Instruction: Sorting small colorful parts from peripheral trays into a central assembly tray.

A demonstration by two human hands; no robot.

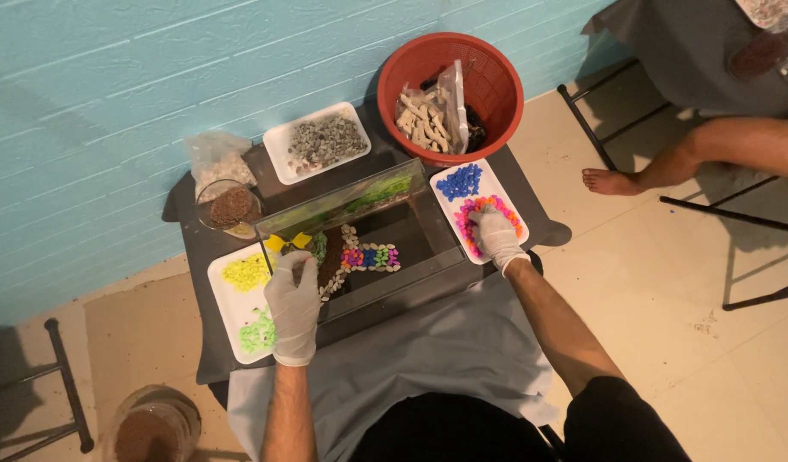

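Desk (197,257) first, dark and crowded: the glass tank (359,231) sits at its centre, floor partly laid with brown gravel, a white pebble border and a short band of coloured stones (370,256); I judge most of the floor still bare. At 12 o'clock a red basket (496,77). At 3 o'clock a white tray (443,184), where the right hand (494,233) curls down over pink and orange stones, seemingly gathering some. At 9 o'clock the left hand (293,308) reaches over the tank rim, fingers bent; whether it pinches anything I cannot tell.
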